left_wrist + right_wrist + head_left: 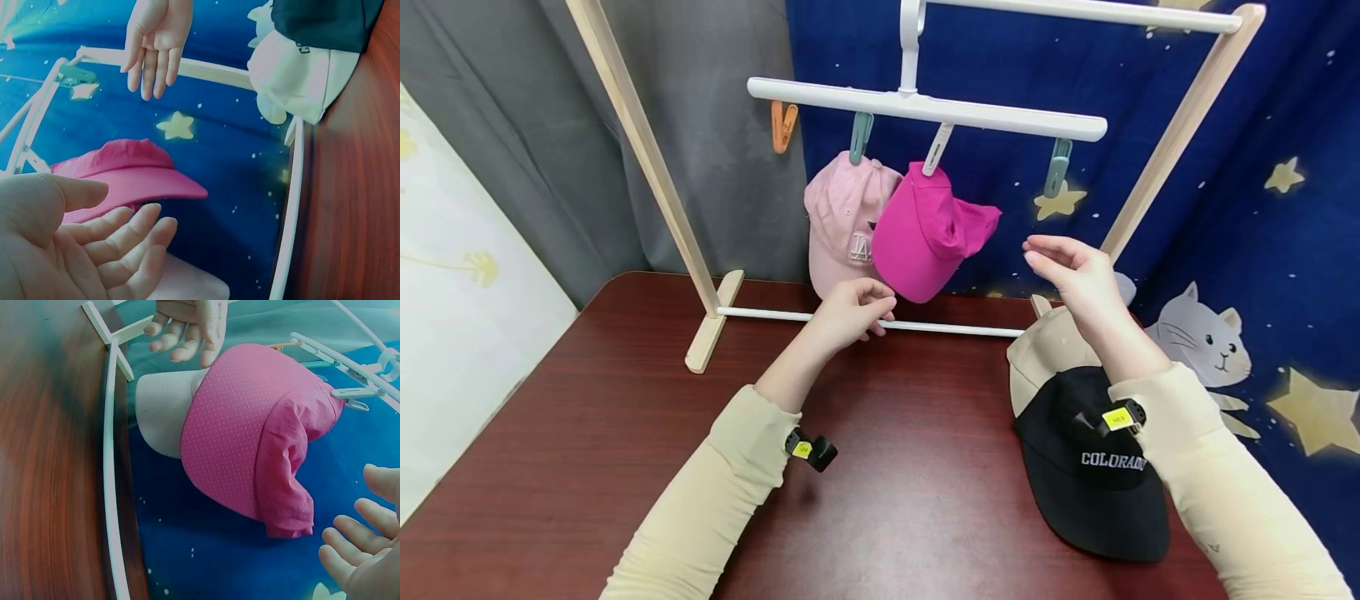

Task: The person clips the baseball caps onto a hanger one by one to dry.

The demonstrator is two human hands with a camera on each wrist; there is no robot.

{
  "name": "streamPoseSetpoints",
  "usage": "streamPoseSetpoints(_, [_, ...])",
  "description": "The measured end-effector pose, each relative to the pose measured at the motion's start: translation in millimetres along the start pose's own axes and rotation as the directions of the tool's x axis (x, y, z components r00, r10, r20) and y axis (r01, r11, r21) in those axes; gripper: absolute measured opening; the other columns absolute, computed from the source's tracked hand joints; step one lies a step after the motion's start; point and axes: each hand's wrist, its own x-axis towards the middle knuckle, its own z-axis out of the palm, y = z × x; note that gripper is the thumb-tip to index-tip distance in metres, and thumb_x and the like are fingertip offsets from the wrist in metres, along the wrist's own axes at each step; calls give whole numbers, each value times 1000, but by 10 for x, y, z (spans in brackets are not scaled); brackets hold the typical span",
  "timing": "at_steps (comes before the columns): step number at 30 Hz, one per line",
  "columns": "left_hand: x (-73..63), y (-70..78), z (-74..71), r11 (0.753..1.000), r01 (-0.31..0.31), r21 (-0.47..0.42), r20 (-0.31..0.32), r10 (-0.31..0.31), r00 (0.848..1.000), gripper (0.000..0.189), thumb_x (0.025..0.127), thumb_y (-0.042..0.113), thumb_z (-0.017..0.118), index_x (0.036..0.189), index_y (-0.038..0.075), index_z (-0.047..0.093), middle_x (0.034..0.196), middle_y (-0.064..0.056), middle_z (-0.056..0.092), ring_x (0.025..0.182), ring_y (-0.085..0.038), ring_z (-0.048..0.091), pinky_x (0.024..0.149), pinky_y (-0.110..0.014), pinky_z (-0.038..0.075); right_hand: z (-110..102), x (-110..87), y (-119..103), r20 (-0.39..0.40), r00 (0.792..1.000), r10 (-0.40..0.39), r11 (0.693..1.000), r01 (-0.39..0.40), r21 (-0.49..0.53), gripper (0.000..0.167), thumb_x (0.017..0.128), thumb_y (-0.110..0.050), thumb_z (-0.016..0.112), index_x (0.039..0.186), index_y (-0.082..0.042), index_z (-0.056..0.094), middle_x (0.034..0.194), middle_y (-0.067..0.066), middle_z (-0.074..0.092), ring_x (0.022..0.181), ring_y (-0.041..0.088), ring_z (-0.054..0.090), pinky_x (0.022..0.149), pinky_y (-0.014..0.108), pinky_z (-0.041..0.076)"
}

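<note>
A magenta cap hangs by a white clip from the white hanger. Beside it, partly behind, a light pink cap with LA lettering hangs from a teal clip. My left hand is just below the two caps, fingers loosely bent and nothing in them. The right hand is raised to the right of the magenta cap, below another teal clip, and is bare too. In the right wrist view, the magenta cap stands apart from the right fingers.
An orange clip hangs at the hanger's left end. The wooden rack stands on the dark red table, with a white lower bar. A black Colorado cap overlaps a beige cap under the right arm.
</note>
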Motion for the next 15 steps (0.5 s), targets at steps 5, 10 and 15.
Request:
streamPoseSetpoints(5, [-81, -5, 139, 1000, 28, 3, 62, -28, 998, 24, 96, 18, 58, 111, 1, 62, 84, -10, 69, 68, -21, 66, 58, -34, 52, -96, -125, 34, 27, 1000, 12, 999, -13, 44, 20, 91, -6, 65, 110, -12, 69, 100, -9, 69, 95, 2, 62, 78, 14, 48])
streamPoseSetpoints(10, [-177, 33, 281, 999, 27, -38, 113, -23, 993, 25, 96, 19, 59, 114, 3, 61, 83, -8, 69, 72, -28, 66, 60, -38, 53, -193, -255, 70, 68, 997, 19, 998, -23, 66, 19, 92, -4, 63, 105, -16, 70, 98, -9, 70, 91, 3, 64, 74, 15, 50])
streamPoseSetpoints(15, [-244, 67, 418, 993, -8, -114, 142, 24, 990, 23, 95, 15, 59, 114, 1, 60, 84, -12, 69, 69, -25, 66, 58, -36, 53, -328, -391, 101, 101, 995, 22, 1000, -24, 19, 18, 92, -5, 64, 108, -12, 69, 99, -8, 70, 91, 4, 64, 78, 15, 49])
